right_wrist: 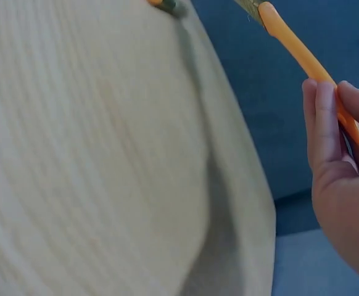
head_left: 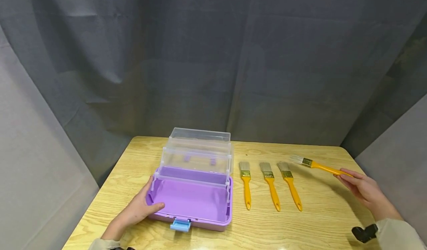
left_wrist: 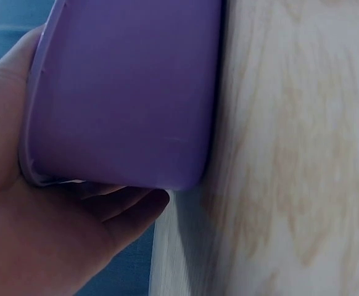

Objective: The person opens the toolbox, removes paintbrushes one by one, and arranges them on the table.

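Note:
A purple toolbox (head_left: 193, 201) with clear fold-out trays (head_left: 197, 150) stands open on the table, its blue latch (head_left: 180, 225) hanging at the front. My left hand (head_left: 138, 205) grips the box's left side, thumb over the rim; the left wrist view shows the fingers (left_wrist: 130, 213) against the outer wall. Above the table at the right, my right hand (head_left: 361, 190) pinches the end of a paintbrush's orange handle (head_left: 325, 168), bristles pointing left. Three more paintbrushes lie between box and hand: a left one (head_left: 247, 190), a middle one (head_left: 272, 190) and a right one (head_left: 292, 190).
The wooden table (head_left: 320, 224) has rounded far corners. Behind it hangs a dark grey curtain (head_left: 200, 57), and pale grey panels stand at the left (head_left: 40, 161) and right (head_left: 397, 153).

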`<state>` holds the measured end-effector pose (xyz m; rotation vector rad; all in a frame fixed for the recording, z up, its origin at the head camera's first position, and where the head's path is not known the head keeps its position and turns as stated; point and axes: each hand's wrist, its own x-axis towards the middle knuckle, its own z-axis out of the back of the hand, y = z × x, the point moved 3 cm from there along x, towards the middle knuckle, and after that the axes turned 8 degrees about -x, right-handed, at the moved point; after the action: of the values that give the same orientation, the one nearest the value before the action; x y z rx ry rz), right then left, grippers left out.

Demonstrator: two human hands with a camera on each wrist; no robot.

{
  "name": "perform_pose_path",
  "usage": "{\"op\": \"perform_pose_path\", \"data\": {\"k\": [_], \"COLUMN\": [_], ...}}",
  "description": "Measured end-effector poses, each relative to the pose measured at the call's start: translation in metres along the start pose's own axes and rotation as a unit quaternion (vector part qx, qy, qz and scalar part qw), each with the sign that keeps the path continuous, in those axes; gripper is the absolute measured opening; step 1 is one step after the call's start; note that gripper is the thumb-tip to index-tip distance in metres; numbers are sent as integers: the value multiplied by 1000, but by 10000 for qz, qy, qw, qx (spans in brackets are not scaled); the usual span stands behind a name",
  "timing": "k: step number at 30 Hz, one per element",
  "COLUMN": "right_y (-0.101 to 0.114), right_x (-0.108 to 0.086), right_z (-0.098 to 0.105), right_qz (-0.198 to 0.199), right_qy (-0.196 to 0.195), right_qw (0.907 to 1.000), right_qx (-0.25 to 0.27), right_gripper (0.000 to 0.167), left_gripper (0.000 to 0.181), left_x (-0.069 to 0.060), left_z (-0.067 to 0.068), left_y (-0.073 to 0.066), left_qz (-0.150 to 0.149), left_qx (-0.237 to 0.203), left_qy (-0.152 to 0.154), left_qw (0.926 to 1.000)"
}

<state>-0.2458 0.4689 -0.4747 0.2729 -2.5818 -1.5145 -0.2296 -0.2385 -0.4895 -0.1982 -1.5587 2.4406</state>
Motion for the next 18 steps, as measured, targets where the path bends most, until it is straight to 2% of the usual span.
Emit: {"op": "perform_pose_path", "data": {"k": [13, 16, 18], "right_y": [-15, -20, -24], "right_x": [-15, -17, -17], "right_z": [28, 35, 39], "right_qz": [-284, -310, -342], "right_qy": [-807, -1215, -1592], "right_qw": [9946, 9889, 9804], "right_qx": [-587, -794, -1108], "right_gripper": [37, 33, 27], "left_gripper": [109, 109, 109], "left_x": [0, 0, 0], "left_z": [0, -1, -1], "left_y": [1, 1, 1], "left_qz": [-90, -93, -86], "left_qx": [32, -4, -50], "left_qy": [-59, -63, -45], "left_qw": [9999, 9999, 9999]}}
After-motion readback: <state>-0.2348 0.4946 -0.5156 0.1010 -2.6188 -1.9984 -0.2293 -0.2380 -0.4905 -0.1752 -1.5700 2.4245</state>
